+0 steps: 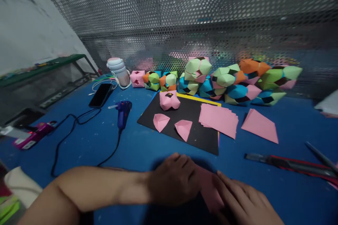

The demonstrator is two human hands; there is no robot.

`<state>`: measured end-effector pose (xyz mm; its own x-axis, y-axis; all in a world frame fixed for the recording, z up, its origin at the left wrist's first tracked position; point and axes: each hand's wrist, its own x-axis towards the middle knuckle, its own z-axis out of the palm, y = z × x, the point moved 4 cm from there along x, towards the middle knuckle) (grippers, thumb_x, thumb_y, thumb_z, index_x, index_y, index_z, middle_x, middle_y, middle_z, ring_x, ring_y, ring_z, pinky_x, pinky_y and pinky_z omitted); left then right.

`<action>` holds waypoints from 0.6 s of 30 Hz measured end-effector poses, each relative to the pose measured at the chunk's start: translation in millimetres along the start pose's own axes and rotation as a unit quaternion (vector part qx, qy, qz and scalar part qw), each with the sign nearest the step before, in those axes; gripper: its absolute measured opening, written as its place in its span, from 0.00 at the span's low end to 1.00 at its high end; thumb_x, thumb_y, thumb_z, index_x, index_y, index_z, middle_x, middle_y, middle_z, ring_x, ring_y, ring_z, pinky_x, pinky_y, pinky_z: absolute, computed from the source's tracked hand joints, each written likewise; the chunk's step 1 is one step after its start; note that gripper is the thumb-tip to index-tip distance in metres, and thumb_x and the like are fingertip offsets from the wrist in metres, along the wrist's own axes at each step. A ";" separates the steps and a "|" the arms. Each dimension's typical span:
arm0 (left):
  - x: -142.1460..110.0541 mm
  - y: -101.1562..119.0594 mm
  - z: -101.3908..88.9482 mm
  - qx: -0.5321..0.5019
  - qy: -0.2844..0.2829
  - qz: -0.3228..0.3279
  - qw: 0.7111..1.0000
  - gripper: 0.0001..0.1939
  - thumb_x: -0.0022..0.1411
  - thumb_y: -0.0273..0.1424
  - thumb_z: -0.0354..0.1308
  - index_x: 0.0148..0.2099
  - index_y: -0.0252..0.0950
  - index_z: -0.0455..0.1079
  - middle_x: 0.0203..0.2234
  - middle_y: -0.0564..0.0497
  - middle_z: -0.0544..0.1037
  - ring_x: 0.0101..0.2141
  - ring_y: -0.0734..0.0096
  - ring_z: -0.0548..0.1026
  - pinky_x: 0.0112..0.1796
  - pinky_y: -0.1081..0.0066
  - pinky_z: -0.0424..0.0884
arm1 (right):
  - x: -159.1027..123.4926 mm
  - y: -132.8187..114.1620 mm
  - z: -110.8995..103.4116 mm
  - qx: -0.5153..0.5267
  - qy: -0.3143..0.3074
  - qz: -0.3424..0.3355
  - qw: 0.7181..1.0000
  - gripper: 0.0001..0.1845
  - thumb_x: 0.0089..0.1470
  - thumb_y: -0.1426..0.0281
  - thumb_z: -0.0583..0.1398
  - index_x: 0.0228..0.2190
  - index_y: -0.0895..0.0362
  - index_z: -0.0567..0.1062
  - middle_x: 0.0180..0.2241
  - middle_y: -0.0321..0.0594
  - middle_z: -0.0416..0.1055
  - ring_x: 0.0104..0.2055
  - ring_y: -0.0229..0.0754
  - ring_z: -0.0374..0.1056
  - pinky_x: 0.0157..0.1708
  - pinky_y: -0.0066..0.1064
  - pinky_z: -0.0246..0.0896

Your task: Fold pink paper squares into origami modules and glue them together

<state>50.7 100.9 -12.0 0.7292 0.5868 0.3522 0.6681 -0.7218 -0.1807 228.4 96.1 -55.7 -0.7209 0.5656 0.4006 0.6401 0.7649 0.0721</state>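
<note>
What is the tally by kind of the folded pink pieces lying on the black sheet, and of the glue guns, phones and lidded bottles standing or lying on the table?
Small pointed pink pieces: 2
Larger hollow pink piece: 1
Blue glue gun: 1
Black phone: 1
Lidded bottle: 1
Total: 6

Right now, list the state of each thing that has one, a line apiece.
Pink sheet: partly covered, folding unclear
Left grip: curled at the sheet's edge
Right grip: fingers extended over the sheet
Glue gun: lying down, corded
Phone: lying flat, screen dark
Bottle: upright, lid on
Two small pink pieces: folded, apart
Pink papers: stacked unevenly
Cutter: lying down, blade position unclear
</note>
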 end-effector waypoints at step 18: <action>6.6 -14.3 4.9 -0.259 -0.005 -0.024 0.966 0.17 0.58 0.28 0.52 0.50 0.32 0.63 0.49 0.41 0.72 0.50 0.62 0.69 0.49 0.59 0.67 | 17.1 2.4 -25.6 0.205 0.024 0.174 0.963 0.20 0.55 0.71 0.54 0.49 0.62 0.67 0.48 0.50 0.71 0.49 0.47 0.66 0.48 0.42 0.60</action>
<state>46.7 116.9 -11.6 0.7026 0.6255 0.3393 0.5389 -0.7791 0.3204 224.4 99.7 -25.3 -0.4626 0.8024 0.3771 0.6750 0.5945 -0.4370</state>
